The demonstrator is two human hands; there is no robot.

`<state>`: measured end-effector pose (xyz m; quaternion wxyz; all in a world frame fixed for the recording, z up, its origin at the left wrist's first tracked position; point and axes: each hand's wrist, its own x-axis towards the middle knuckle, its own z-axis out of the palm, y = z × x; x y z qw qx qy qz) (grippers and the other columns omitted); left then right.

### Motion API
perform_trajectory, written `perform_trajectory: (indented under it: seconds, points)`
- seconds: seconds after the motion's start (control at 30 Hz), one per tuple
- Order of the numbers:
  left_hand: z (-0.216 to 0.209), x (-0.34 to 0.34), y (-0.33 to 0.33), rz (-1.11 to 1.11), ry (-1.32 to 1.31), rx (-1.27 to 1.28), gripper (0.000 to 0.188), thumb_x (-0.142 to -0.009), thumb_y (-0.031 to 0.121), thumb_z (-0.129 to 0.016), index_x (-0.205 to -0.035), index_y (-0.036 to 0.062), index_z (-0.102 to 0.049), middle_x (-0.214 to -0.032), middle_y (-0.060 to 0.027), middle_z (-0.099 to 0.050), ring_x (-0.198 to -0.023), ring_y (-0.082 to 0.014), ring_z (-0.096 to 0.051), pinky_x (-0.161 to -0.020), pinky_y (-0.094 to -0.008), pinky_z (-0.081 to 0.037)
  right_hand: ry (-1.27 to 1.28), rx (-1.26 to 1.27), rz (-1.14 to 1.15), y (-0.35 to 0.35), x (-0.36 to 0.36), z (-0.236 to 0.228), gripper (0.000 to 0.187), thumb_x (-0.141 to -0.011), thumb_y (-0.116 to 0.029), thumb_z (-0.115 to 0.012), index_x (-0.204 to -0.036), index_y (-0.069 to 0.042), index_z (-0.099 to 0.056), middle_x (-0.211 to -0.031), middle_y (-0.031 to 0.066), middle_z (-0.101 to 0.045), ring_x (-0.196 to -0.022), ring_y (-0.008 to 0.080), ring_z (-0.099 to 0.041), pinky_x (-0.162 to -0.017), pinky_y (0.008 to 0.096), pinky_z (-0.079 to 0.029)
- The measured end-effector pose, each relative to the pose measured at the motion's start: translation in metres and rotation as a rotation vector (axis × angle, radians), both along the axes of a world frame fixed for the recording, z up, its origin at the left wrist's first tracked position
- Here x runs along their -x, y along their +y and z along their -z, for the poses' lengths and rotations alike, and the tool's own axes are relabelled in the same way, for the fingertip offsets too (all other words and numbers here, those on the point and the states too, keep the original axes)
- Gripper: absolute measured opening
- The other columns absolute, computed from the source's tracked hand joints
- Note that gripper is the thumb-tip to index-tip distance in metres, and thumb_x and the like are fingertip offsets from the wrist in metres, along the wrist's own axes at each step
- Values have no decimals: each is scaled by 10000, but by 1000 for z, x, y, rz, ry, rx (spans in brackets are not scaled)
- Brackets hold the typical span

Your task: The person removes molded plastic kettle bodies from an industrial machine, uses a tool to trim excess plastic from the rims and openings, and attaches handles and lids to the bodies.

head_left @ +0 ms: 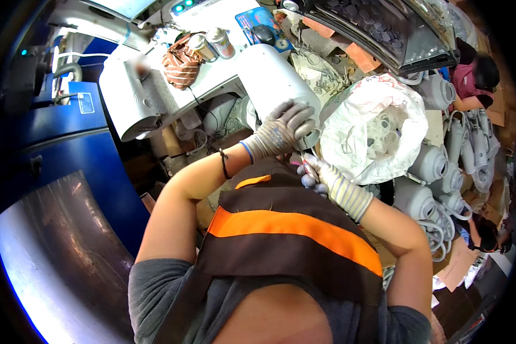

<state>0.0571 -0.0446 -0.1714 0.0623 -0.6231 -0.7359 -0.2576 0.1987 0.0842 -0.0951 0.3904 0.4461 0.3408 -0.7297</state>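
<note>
My left hand (280,133), in a striped grey work glove, lies over the near end of a smooth white rounded housing (278,74). Its fingers are stretched out and slightly apart across the shell. Just below that end, my right hand (333,184), gloved in the same way, is closed around a small slim tool with a reddish handle (309,168). The tool points up toward the housing's lower rim, close to the left palm. Its exact kind is too small to make out.
A white plastic bag (350,140) of clear ring-like parts stands right of the housing. Grey-white cylindrical units (414,198) with hoses crowd the right. Two cans (219,43) and a striped cloth (182,63) sit on the white table. A blue cabinet (69,155) fills the left.
</note>
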Motion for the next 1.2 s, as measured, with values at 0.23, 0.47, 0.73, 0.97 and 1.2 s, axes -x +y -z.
perform_trajectory:
  seconds: [0.23, 0.47, 0.73, 0.97, 1.2]
  points:
    - [5, 1, 2, -69, 33, -94, 440, -700, 269, -659, -1095, 114, -543, -1247, -121, -541, -1196, -307, -500, -1022, -495, -334, 140, 375, 345, -17, 4, 32, 350, -921, -481, -522, -879, -135, -556, -567, -1, -518, -331, 89, -360, -297, 235, -243]
    - [-32, 20, 17, -276, -134, -134, 685, -620, 356, -811, -1179, 89, -518, -1254, -173, -530, -1196, -367, -488, -1004, -494, -341, 418, 542, 416, 29, -20, 0, 375, -938, -463, -500, -907, -97, -576, -470, -34, -395, -303, 90, -302, -284, 259, -252]
    - [-108, 73, 45, -120, -13, -38, 283, -583, 267, -772, -791, 95, -688, -1242, -213, -546, -1164, -407, -503, -942, -500, -408, 254, -1681, -629, 238, -77, 136, 356, -915, -331, -467, -955, -34, -660, -823, 213, -656, -732, 342, -644, -672, 432, -516]
    - [-182, 22, 77, 140, -338, -113, 217, -589, 109, -783, -729, 27, -639, -1219, -233, -535, -1061, -374, -584, -867, -425, -510, 170, -1719, -824, 273, -51, 158, 268, -872, -212, -489, -1026, -42, -627, -1061, 219, -617, -976, 361, -614, -849, 435, -486]
    - [-162, -16, 114, 341, -353, 178, 301, -572, 296, -798, -719, 67, -672, -1278, -181, -520, -1140, -344, -542, -946, -416, -449, 178, -1640, -751, 285, -74, 173, 238, -833, -167, -525, -1009, -51, -637, -1066, 199, -625, -1004, 368, -599, -874, 441, -469]
